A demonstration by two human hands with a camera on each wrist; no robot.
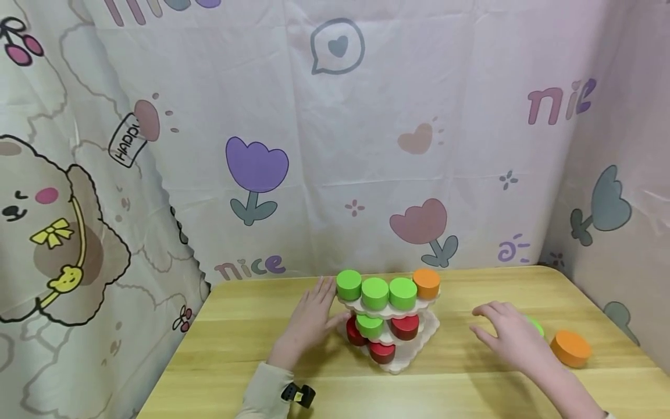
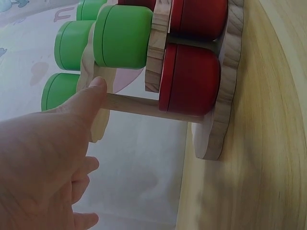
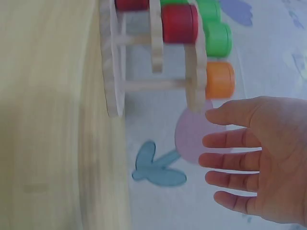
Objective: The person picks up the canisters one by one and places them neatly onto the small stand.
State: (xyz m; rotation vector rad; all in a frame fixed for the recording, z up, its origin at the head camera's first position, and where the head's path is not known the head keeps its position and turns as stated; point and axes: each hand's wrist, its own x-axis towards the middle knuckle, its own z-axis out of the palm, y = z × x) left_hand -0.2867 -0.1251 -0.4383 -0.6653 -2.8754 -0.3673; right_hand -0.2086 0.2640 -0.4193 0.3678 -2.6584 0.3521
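A tiered wooden stand (image 1: 420,343) with scalloped edges sits on the table before me. Three green cylinders (image 1: 375,293) and an orange cylinder (image 1: 426,283) are on its top tier. Lower down are another green cylinder (image 1: 369,326) and several red cylinders (image 1: 405,327). My left hand (image 1: 309,320) is at the stand's left side, fingers extended; in the left wrist view its thumb (image 2: 96,96) rests at the upper tier's edge. To the stand's right, my right hand (image 1: 515,337) hovers apart from it with nothing held, its fingers spread in the right wrist view.
A loose orange cylinder (image 1: 570,349) lies on the wooden table (image 1: 220,349), right of my right hand. Close by, a green piece (image 1: 536,326) is mostly hidden behind that hand. A printed curtain (image 1: 340,128) hangs along the table's back and sides.
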